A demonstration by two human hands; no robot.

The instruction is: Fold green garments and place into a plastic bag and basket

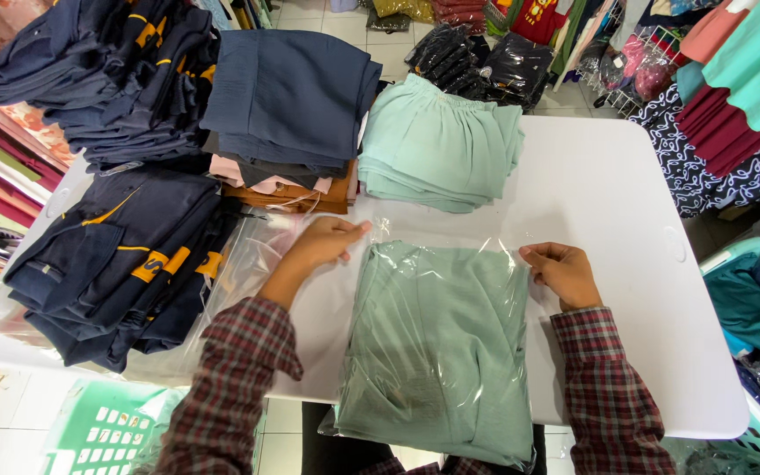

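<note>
A folded mint-green garment lies inside a clear plastic bag on the white table, right in front of me. My left hand pinches the bag's open top edge at its left corner. At the right corner of that same edge, my right hand grips the plastic. Both sleeves are red-and-grey plaid.
A stack of mint-green folded garments sits behind the bag. Dark blue folded clothes top a mixed pile, with navy-and-yellow garments at left. Loose clear bags lie by my left hand. A green basket stands on the floor.
</note>
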